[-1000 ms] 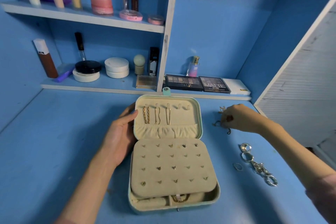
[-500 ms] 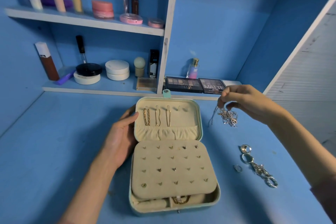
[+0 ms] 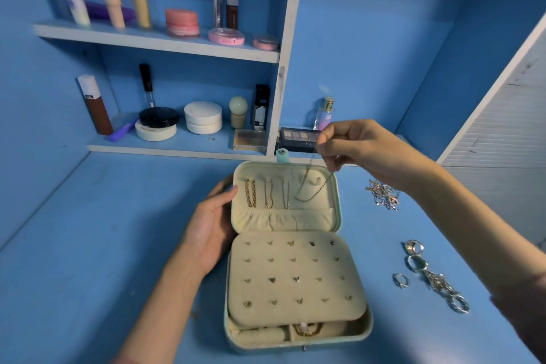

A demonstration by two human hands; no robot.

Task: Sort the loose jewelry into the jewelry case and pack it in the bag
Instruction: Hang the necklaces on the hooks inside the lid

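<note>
Right hand [image 3: 359, 151] raised over the upper right corner of the open jewelry case [image 3: 336, 217], fingertips pinched shut on a thin chain necklace [image 3: 313, 186]; chain drooping in a loop from the pinch, down across the inside of the lid, near the fourth hook from the left; contact with that hook impossible to judge. Left hand [image 3: 211, 229] flat against the case's left side at the hinge, fingers extended, thumb on the lid's rim; bracing, not closed around anything.

Case resting on the blue table [image 3: 88, 245], lid tilted back toward the shelves [image 3: 159, 41]. Lower tray mostly hidden beneath the beige stud panel [image 3: 295, 276]; only a gold piece [image 3: 307, 331] peeking out at the front edge. Right forearm cut off at the frame's edge.

Necklace fine and pale, links too small to make out. Three gold chains [image 3: 267, 193] hanging on the lid's hooks to its left, above a gathered pocket. Tangle of silver chains [image 3: 383, 195] lying on the table just below the right wrist; silver rings [image 3: 430, 272] strewn further toward the camera, right of the case.
</note>
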